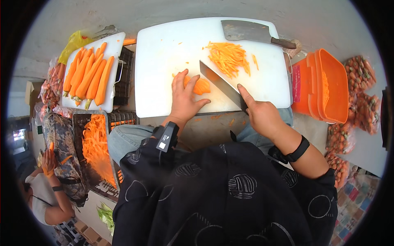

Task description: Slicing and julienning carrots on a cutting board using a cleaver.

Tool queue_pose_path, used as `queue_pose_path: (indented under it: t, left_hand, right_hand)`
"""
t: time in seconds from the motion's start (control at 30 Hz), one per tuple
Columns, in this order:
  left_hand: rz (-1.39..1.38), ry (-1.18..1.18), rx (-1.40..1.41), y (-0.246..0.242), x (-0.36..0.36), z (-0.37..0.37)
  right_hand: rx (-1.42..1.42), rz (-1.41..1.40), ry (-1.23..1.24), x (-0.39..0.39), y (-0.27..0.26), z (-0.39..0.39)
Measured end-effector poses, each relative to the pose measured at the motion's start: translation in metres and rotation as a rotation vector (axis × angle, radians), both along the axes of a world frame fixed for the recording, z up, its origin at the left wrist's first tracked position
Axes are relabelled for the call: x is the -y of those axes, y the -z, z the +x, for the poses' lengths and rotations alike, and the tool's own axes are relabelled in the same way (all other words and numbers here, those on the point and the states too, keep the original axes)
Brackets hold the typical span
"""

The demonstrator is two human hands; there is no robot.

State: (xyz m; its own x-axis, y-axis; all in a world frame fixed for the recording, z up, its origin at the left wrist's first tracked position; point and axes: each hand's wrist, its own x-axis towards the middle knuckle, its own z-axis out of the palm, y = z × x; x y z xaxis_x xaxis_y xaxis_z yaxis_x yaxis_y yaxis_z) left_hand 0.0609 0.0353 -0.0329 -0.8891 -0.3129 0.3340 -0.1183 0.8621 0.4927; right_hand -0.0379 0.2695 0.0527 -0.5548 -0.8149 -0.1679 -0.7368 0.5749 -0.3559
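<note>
My right hand [261, 115] grips a broad-bladed kitchen knife [220, 83], its index finger stretched along the blade. The blade slants across a white cutting board [157, 61], between a pile of carrot shreds [229, 58] and some thin carrot slices [201, 86]. Over the left part of these slices spreads my left hand [186, 95], fingers apart, thumb pointing towards the blade. Part of the slices is hidden under its fingers. A second cleaver [246, 30] with a dark handle lies along the board's far right edge.
Peeled carrots [87, 75] lie on a smaller board [115, 46] at left. Below it, a crate [107, 123] holds carrot peelings [97, 144]. Orange buckets [307, 80] stand right, near bagged carrots [358, 73]. Another person's hand [49, 161] holds a carrot at far left.
</note>
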Motion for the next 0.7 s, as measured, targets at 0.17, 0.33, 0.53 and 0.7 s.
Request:
queue_pose_path:
  t: [0.17, 0.33, 0.53, 0.7]
  left_hand:
    - [0.041, -0.083, 0.217, -0.016, 0.010, 0.012]
    - [0.118, -0.059, 0.122, -0.005, 0.021, 0.017]
    - [0.276, -0.041, 0.039, 0.007, 0.020, 0.014]
    - [0.273, -0.008, -0.109, 0.013, 0.021, 0.010]
  right_hand:
    - [0.011, 0.041, 0.009, -0.001, 0.000, -0.003]
    - [0.028, 0.026, -0.014, 0.001, -0.003, 0.000]
    - [-0.004, 0.013, -0.048, 0.005, -0.002, 0.007]
    - [-0.022, 0.012, -0.055, 0.006, -0.001, 0.005]
